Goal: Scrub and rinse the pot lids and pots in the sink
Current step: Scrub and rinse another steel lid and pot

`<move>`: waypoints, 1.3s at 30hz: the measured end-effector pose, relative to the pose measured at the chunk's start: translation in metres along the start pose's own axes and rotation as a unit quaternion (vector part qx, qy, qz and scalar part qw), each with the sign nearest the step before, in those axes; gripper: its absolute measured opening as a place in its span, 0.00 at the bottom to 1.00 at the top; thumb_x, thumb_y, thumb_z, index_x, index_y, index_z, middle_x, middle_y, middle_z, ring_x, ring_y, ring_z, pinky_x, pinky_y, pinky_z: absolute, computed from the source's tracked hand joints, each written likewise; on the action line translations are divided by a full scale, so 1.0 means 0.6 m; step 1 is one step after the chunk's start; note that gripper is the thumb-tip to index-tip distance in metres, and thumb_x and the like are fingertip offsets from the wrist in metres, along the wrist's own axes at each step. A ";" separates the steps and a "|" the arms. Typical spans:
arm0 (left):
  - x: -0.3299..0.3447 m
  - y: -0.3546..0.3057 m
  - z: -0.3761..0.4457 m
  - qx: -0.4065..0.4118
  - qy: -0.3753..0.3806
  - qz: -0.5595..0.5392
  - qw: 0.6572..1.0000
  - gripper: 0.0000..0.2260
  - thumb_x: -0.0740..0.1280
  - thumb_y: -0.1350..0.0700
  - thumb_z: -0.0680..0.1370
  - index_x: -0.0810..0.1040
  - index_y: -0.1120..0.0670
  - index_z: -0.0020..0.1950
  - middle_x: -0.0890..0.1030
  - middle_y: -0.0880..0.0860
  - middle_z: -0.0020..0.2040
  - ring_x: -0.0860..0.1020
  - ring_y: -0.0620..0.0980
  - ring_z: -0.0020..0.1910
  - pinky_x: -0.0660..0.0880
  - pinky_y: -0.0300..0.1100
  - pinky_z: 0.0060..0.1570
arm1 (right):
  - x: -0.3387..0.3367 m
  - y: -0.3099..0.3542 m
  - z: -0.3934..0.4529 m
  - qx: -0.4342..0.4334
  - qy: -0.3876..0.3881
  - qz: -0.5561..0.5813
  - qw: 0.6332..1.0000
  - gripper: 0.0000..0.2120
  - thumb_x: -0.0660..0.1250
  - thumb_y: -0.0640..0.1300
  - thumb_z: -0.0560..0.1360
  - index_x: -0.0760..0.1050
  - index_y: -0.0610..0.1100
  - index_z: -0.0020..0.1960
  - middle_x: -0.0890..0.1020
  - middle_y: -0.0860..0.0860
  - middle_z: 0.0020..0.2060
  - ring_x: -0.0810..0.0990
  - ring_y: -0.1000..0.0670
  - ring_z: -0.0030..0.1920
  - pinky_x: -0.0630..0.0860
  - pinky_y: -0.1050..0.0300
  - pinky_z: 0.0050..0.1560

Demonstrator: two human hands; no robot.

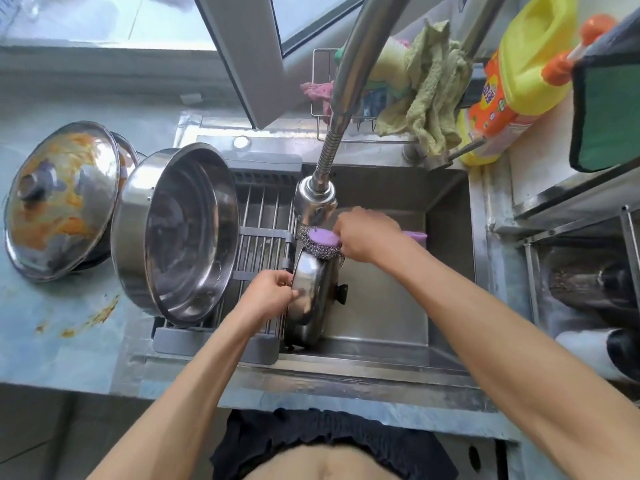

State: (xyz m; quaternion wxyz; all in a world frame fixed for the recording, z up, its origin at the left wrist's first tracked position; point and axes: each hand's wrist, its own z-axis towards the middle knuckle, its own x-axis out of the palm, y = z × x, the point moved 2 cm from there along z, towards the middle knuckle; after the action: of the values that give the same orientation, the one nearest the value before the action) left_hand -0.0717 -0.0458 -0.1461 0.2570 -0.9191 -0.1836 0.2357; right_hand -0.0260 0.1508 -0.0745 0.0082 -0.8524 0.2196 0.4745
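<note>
Now the person stands at the sink (446, 237) and works with both hands over the basin. The left hand (268, 294) pinches the rim of a steel pot lid (311, 303), with the thumb and fingers curled on its edge, and holds it upright on its side at the left part of the basin, just beside the drying rack (263, 216). The black knob (342, 293) of the lid points to the right. The right hand (367, 235) is closed around the purple handle of a scrub brush (320, 241), and the grey wire pad of the brush presses on the top edge of the lid. The head of the tap (315, 200) hangs directly above the brush; I cannot tell if water runs. A big steel pot (183, 233) lies tilted on its side on the rack, with its open mouth facing the sink. To the left of it, on the blue bench (52, 323), a second lid (62, 199) with orange food stains leans on another pot. Some orange stains are also on the bench near the front. Behind the sink, a wire basket (322, 81) holds cloths, and a green rag (433, 88) hangs over it. A yellow and orange detergent bottle (512, 81) stands at the right back corner.
</note>
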 end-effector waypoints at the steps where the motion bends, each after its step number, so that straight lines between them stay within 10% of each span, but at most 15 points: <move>1: -0.002 -0.009 0.007 0.015 -0.017 0.025 0.999 0.03 0.75 0.57 0.75 0.83 0.56 0.46 0.87 0.55 0.44 0.86 0.54 0.47 0.82 0.49 0.52 | 0.004 0.007 -0.004 -0.013 0.000 -0.012 1.000 0.11 0.62 0.40 0.75 0.77 0.43 0.56 0.79 0.44 0.51 0.80 0.39 0.49 0.72 0.53 0.42; 4: -0.001 -0.035 0.009 0.051 -0.081 0.068 0.993 0.06 0.72 0.59 0.79 0.78 0.58 0.43 0.83 0.52 0.37 0.82 0.46 0.37 0.77 0.38 0.39 | 0.011 0.026 -0.015 -0.034 -0.002 -0.043 0.999 0.11 0.63 0.39 0.75 0.78 0.43 0.56 0.79 0.44 0.51 0.81 0.39 0.50 0.71 0.53 0.43; 18: 0.029 0.002 -0.008 0.013 0.044 -0.021 0.999 0.11 0.65 0.70 0.79 0.81 0.56 0.44 0.85 0.55 0.44 0.83 0.50 0.46 0.78 0.45 0.48 | -0.004 -0.011 -0.032 0.024 0.030 -0.029 0.999 0.08 0.62 0.36 0.72 0.66 0.44 0.37 0.69 0.49 0.34 0.72 0.42 0.38 0.67 0.55 0.37; 24: 0.020 -0.052 0.005 0.066 -0.084 0.102 0.989 0.13 0.64 0.65 0.79 0.81 0.58 0.62 0.84 0.58 0.55 0.82 0.56 0.56 0.74 0.40 0.52 | 0.000 0.009 -0.009 -0.010 0.023 -0.045 0.999 0.03 0.62 0.38 0.75 0.72 0.45 0.45 0.69 0.49 0.36 0.77 0.42 0.42 0.70 0.53 0.40; 28: 0.012 -0.034 0.002 0.018 -0.064 0.098 0.993 0.11 0.67 0.67 0.74 0.84 0.52 0.42 0.86 0.51 0.42 0.85 0.50 0.46 0.82 0.47 0.52 | -0.014 -0.028 0.020 0.040 0.024 -0.048 0.998 0.11 0.61 0.42 0.78 0.76 0.44 0.59 0.74 0.46 0.45 0.79 0.39 0.50 0.71 0.51 0.43; 32: 0.008 -0.063 0.010 0.067 -0.093 0.126 0.985 0.15 0.66 0.65 0.74 0.83 0.57 0.59 0.85 0.59 0.51 0.82 0.57 0.50 0.78 0.46 0.51 | -0.008 -0.014 0.016 -0.004 0.037 -0.046 0.998 0.07 0.62 0.40 0.74 0.76 0.44 0.51 0.73 0.48 0.41 0.76 0.41 0.41 0.73 0.52 0.40; 39: 0.002 -0.078 0.009 0.047 -0.075 0.227 0.970 0.05 0.68 0.65 0.74 0.84 0.59 0.46 0.84 0.56 0.44 0.82 0.54 0.42 0.81 0.47 0.39 | -0.002 -0.032 0.027 0.023 0.041 -0.039 0.998 0.09 0.62 0.41 0.75 0.78 0.44 0.53 0.73 0.49 0.39 0.76 0.41 0.41 0.75 0.51 0.42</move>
State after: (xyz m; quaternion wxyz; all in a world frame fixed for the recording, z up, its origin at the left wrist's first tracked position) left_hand -0.0838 -0.0057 -0.1246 0.2252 -0.9032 0.0225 0.3647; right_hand -0.0323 0.1720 -0.0862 0.0377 -0.8785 0.1970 0.4337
